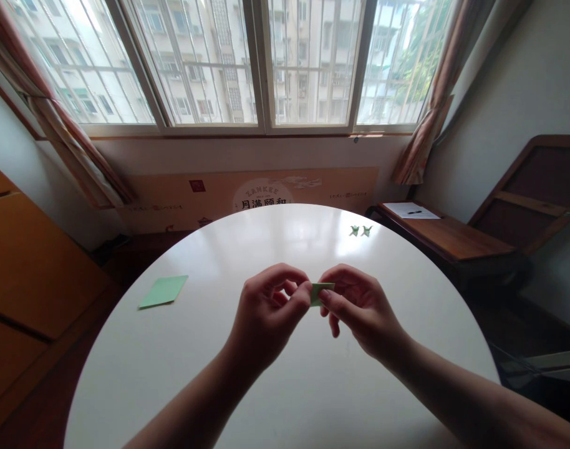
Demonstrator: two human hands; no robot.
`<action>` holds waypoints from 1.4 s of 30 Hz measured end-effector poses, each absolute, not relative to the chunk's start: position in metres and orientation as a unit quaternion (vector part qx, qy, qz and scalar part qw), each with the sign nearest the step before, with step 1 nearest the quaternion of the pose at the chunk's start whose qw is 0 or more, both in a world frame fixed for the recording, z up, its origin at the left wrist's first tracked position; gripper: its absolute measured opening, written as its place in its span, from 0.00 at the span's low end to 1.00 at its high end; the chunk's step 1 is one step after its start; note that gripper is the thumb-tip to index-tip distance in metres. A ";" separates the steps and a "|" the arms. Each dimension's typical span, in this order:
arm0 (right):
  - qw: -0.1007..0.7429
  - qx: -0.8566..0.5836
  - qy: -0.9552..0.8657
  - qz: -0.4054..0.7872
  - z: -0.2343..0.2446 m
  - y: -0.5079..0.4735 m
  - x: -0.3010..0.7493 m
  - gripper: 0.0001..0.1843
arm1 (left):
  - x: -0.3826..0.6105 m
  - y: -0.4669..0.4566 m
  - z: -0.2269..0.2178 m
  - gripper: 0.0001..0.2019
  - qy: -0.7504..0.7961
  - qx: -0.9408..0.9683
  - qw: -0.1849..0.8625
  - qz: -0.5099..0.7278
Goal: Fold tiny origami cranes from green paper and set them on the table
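Above the middle of a round white table [182,362], my left hand [266,315] and my right hand [360,308] meet, both pinching a small folded piece of green paper [320,291] between thumb and fingers. The paper shows only as a short strip between the fingertips; most of it is hidden by my fingers. A stack of flat green paper sheets [164,291] lies on the table to the left, well away from my hands. Two tiny folded green paper figures [360,231] stand near the table's far right edge.
A dark wooden side table [453,240] with a white sheet and a pen [411,211] stands at the right. A wooden cabinet [27,274] is at the left. A wide barred window [261,62] with curtains is behind the table.
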State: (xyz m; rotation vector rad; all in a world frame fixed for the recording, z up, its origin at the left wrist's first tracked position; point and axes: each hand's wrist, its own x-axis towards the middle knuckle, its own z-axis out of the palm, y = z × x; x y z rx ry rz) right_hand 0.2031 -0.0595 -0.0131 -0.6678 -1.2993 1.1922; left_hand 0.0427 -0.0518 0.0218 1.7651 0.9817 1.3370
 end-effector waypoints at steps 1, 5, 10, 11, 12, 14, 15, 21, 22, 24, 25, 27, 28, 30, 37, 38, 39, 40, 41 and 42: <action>0.587 -0.287 -0.555 0.515 -0.014 -0.059 0.203 0.07 | 0.042 -0.051 0.021 0.05 0.381 0.677 0.362 0.516; 0.591 -0.286 -0.531 0.536 -0.016 -0.056 0.204 0.08 | 0.041 -0.048 0.019 0.06 0.391 0.679 0.375 0.496; 0.606 -0.292 -0.488 0.556 -0.018 -0.052 0.205 0.10 | 0.042 -0.047 0.017 0.07 0.394 0.726 0.333 0.455; 0.608 -0.294 -0.485 0.556 -0.018 -0.052 0.205 0.10 | 0.041 -0.047 0.017 0.07 0.389 0.736 0.327 0.446; 0.609 -0.295 -0.483 0.556 -0.018 -0.052 0.205 0.11 | 0.041 -0.047 0.017 0.08 0.385 0.745 0.324 0.439; 0.609 -0.298 -0.478 0.559 -0.017 -0.051 0.205 0.11 | 0.040 -0.047 0.018 0.08 0.380 0.751 0.327 0.430; 0.607 -0.300 -0.474 0.563 -0.017 -0.051 0.205 0.12 | 0.039 -0.046 0.018 0.08 0.379 0.750 0.332 0.429; 0.596 -0.310 -0.444 0.593 -0.015 -0.051 0.206 0.13 | 0.031 -0.038 0.021 0.09 0.389 0.698 0.423 0.427; 0.596 -0.309 -0.443 0.595 -0.015 -0.051 0.206 0.14 | 0.030 -0.036 0.021 0.09 0.385 0.692 0.446 0.418; 0.594 -0.305 -0.444 0.598 -0.014 -0.052 0.205 0.14 | 0.029 -0.034 0.021 0.09 0.372 0.678 0.493 0.399; 0.593 -0.303 -0.444 0.599 -0.014 -0.052 0.205 0.14 | 0.029 -0.033 0.021 0.08 0.365 0.669 0.516 0.392; 0.591 -0.300 -0.444 0.602 -0.014 -0.052 0.205 0.14 | 0.030 -0.032 0.019 0.08 0.353 0.649 0.556 0.381; 0.590 -0.299 -0.445 0.604 -0.014 -0.053 0.205 0.14 | 0.030 -0.032 0.018 0.07 0.350 0.640 0.572 0.376; 0.587 -0.297 -0.449 0.604 -0.014 -0.053 0.206 0.14 | 0.031 -0.032 0.017 0.07 0.343 0.628 0.595 0.366; 0.571 -0.296 -0.475 0.601 -0.011 -0.054 0.204 0.12 | 0.031 -0.033 0.017 0.08 0.344 0.619 0.602 0.369; 0.569 -0.294 -0.479 0.600 -0.011 -0.054 0.204 0.12 | 0.031 -0.032 0.017 0.08 0.350 0.618 0.597 0.372; 0.568 -0.292 -0.483 0.600 -0.011 -0.053 0.204 0.12 | 0.031 -0.032 0.017 0.08 0.357 0.616 0.594 0.375; 0.567 -0.291 -0.485 0.599 -0.012 -0.053 0.204 0.12 | 0.030 -0.031 0.017 0.08 0.363 0.614 0.590 0.378; 0.567 -0.291 -0.487 0.598 -0.012 -0.053 0.204 0.12 | 0.030 -0.030 0.017 0.08 0.368 0.612 0.585 0.383; 0.567 -0.293 -0.487 0.597 -0.013 -0.053 0.204 0.12 | 0.029 -0.029 0.017 0.08 0.372 0.612 0.581 0.387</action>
